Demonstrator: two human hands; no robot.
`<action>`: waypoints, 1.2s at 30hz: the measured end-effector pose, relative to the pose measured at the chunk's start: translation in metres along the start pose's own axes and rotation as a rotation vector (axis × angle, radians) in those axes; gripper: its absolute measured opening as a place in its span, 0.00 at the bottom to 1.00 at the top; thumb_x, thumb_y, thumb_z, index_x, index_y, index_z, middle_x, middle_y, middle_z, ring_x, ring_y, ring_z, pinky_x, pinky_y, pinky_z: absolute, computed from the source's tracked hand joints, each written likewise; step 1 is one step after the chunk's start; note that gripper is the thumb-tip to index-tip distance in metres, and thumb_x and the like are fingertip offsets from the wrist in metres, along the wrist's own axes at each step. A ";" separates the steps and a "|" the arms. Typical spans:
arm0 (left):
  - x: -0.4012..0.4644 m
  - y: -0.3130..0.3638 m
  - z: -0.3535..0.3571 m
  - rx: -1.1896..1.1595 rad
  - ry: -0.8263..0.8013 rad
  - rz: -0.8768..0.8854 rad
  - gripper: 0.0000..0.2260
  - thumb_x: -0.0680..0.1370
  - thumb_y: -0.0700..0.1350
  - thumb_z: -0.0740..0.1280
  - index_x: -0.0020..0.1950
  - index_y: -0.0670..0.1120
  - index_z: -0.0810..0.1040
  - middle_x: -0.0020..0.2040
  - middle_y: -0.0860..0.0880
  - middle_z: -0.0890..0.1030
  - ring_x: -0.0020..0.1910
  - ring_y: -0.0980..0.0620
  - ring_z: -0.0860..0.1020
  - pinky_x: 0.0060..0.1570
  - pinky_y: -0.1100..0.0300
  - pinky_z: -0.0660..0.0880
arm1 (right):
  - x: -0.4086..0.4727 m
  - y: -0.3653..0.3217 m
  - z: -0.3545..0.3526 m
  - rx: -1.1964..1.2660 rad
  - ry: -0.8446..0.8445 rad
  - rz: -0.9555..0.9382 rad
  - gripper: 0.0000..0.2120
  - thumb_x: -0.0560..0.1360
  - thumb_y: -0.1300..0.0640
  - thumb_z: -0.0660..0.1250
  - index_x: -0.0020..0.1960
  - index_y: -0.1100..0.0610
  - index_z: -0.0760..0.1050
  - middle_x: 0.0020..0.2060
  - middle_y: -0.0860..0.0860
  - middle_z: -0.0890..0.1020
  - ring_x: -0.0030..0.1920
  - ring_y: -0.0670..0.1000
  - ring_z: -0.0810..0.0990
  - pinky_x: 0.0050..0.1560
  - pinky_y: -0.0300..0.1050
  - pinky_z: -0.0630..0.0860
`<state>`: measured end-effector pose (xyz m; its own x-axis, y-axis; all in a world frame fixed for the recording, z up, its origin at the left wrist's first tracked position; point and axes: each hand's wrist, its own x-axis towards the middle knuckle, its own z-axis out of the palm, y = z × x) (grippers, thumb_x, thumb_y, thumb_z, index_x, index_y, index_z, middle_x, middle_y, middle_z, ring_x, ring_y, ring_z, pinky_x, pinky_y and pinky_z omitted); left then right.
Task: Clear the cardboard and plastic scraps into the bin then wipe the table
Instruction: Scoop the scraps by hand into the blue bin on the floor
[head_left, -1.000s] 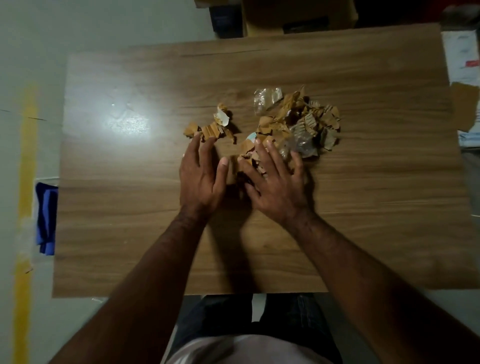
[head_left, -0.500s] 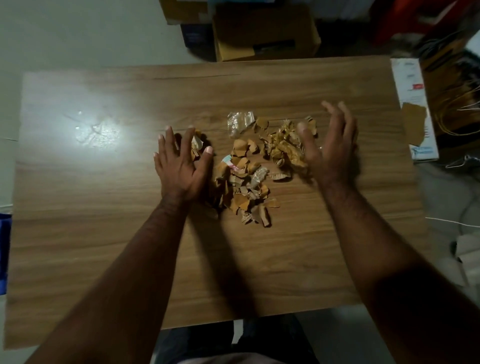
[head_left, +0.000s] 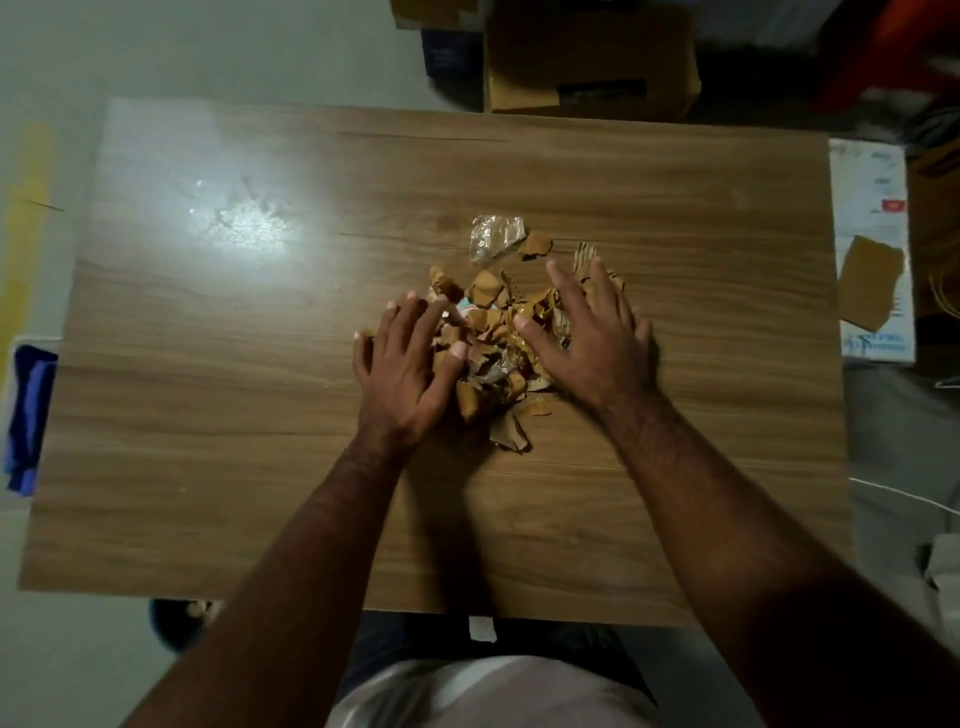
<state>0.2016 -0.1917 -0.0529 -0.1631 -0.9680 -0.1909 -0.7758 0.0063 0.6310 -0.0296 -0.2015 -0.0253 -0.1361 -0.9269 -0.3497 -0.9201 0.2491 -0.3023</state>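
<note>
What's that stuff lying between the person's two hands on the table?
Between the left hand and the right hand lies a heap of torn cardboard scraps with bits of plastic mixed in, seen in the head view.

Wooden table (head_left: 208, 415) filled most of the frame, with a bright light glare at its upper left. Pale floor (head_left: 78, 649) surrounded it; a yellow stripe (head_left: 26, 208) ran along the left edge. Cardboard box (head_left: 592, 57) stood at top centre, blurred clutter at upper right.
</note>
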 end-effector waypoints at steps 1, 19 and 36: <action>-0.006 -0.003 0.003 -0.008 0.005 0.001 0.34 0.80 0.69 0.48 0.83 0.57 0.62 0.85 0.49 0.58 0.84 0.49 0.52 0.80 0.37 0.41 | 0.000 -0.001 0.002 -0.008 0.013 -0.010 0.38 0.78 0.24 0.49 0.83 0.37 0.46 0.85 0.54 0.48 0.83 0.59 0.54 0.78 0.69 0.52; 0.008 0.065 0.069 -0.635 0.409 -0.199 0.25 0.86 0.52 0.47 0.67 0.39 0.77 0.60 0.48 0.80 0.62 0.46 0.75 0.67 0.38 0.69 | -0.020 -0.058 0.058 0.729 0.224 0.046 0.29 0.81 0.43 0.57 0.78 0.55 0.70 0.73 0.50 0.76 0.73 0.49 0.72 0.73 0.43 0.67; 0.021 0.087 0.048 -1.104 0.349 -0.476 0.14 0.82 0.59 0.57 0.65 0.55 0.67 0.65 0.45 0.76 0.62 0.47 0.80 0.59 0.45 0.81 | -0.009 -0.075 0.041 1.262 -0.030 0.239 0.18 0.77 0.42 0.70 0.61 0.51 0.80 0.52 0.50 0.87 0.52 0.49 0.87 0.55 0.51 0.85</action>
<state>0.1009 -0.1998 -0.0384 0.2938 -0.8323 -0.4701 0.2385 -0.4124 0.8792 0.0554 -0.2005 -0.0357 -0.2247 -0.8203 -0.5260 0.1115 0.5146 -0.8502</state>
